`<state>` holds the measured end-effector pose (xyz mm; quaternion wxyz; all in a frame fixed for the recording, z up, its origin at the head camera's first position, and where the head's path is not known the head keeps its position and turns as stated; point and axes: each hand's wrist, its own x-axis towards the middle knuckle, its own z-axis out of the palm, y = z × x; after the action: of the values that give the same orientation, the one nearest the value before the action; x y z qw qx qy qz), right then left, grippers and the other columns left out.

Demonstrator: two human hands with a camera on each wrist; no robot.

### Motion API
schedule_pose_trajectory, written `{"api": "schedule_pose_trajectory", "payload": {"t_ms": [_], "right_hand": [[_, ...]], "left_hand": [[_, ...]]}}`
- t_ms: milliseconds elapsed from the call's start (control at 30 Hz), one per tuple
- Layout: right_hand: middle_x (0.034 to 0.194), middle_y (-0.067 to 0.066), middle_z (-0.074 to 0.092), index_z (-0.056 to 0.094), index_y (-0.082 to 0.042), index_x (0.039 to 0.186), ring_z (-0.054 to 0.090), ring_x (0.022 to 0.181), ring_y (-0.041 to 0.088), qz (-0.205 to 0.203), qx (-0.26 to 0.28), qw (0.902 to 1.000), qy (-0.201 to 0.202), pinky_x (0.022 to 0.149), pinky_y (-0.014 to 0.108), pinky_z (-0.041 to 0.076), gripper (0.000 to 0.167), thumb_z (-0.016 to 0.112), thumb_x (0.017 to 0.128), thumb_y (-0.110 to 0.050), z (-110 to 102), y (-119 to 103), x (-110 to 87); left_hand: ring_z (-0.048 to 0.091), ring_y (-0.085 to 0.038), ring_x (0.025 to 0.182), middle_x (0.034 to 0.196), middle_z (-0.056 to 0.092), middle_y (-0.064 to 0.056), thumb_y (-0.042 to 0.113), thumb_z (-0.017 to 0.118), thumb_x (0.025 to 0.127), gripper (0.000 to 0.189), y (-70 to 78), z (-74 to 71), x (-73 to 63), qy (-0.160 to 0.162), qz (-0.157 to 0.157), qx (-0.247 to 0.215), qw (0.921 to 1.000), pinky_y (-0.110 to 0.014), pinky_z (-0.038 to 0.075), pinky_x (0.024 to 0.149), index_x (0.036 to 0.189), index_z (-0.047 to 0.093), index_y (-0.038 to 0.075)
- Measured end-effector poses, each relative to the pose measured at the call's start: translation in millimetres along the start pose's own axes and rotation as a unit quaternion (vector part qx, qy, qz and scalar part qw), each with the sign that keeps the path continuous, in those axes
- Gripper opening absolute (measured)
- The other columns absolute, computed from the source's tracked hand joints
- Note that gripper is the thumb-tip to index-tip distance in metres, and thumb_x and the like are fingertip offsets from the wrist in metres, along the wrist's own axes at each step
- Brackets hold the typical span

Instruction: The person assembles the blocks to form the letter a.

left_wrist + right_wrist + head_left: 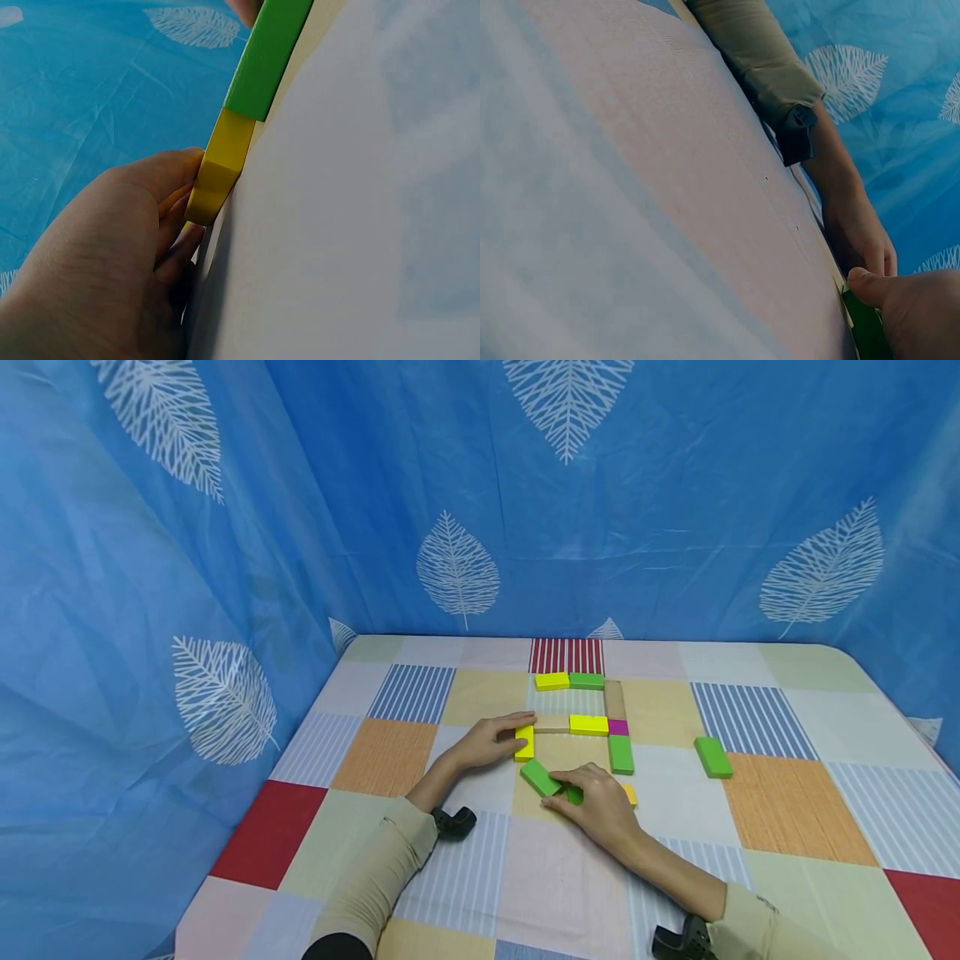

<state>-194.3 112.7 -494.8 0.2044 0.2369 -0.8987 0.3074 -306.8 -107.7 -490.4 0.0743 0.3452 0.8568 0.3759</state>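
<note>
On the left side of a figure of flat blocks, my left hand pinches an upright-running yellow block; the left wrist view shows thumb and fingers at the end of this yellow block. A slanted green block lies just below it, its corner close to the yellow one. My right hand grips another green block between thumb and fingers, mostly hidden under the hand. In the right wrist view the thumb lies on a green block. Behind the right hand, a yellow block partly shows.
The figure's upper part has yellow and green blocks, wood-coloured blocks, a middle yellow block, a purple piece and a green block. One green block lies apart on the patchwork tablecloth.
</note>
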Motion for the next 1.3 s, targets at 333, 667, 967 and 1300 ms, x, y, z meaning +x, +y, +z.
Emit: {"api": "schedule_pose_trajectory", "payload": {"t_ms": [333,667,967,1300], "right_hand": [[0.092,-0.004,0.068,0.072,-0.013,0.102,0.058,0.083,0.008,0.012,0.012,0.9998,-0.012,0.063,0.026,0.05,0.045,0.08,0.068,-0.041,-1.3,-1.2,0.3],[0.108,-0.001,0.066,0.062,-0.01,0.121,0.058,0.099,0.018,0.022,0.054,0.9951,-0.08,0.081,0.04,0.048,0.062,0.076,0.072,-0.044,-27.4,11.6,-6.0],[0.1,-0.003,0.067,0.069,-0.014,0.107,0.057,0.098,0.021,-0.003,0.037,0.9966,-0.074,0.089,0.043,0.036,0.045,0.082,0.067,-0.031,-41.5,34.9,-17.5],[0.094,-0.006,0.068,0.071,-0.015,0.102,0.057,0.093,0.016,-0.034,0.034,0.9975,-0.052,0.088,0.039,0.034,0.036,0.081,0.069,-0.026,-36.0,36.2,-16.9]], "left_hand": [[0.032,-0.01,0.131,0.144,0.037,0.005,0.026,0.055,0.094,0.047,-1.8,0.7,-0.1,0.0,0.0,0.006,1.0,-0.029,0.028,0.106,0.138,0.044,0.016],[0.032,-0.01,0.131,0.143,0.037,0.005,0.026,0.055,0.093,0.047,-2.9,0.5,3.2,0.002,-0.004,0.015,0.9999,-0.028,0.027,0.106,0.138,0.045,0.017],[0.032,-0.01,0.131,0.144,0.037,0.005,0.026,0.055,0.094,0.047,-5.3,-0.4,4.0,0.001,-0.001,0.013,0.9999,-0.027,0.027,0.106,0.138,0.044,0.017],[0.032,-0.01,0.131,0.143,0.037,0.005,0.025,0.055,0.094,0.046,-4.6,-0.3,3.8,0.001,0.002,0.007,1.0,-0.027,0.027,0.106,0.138,0.045,0.017]]}}
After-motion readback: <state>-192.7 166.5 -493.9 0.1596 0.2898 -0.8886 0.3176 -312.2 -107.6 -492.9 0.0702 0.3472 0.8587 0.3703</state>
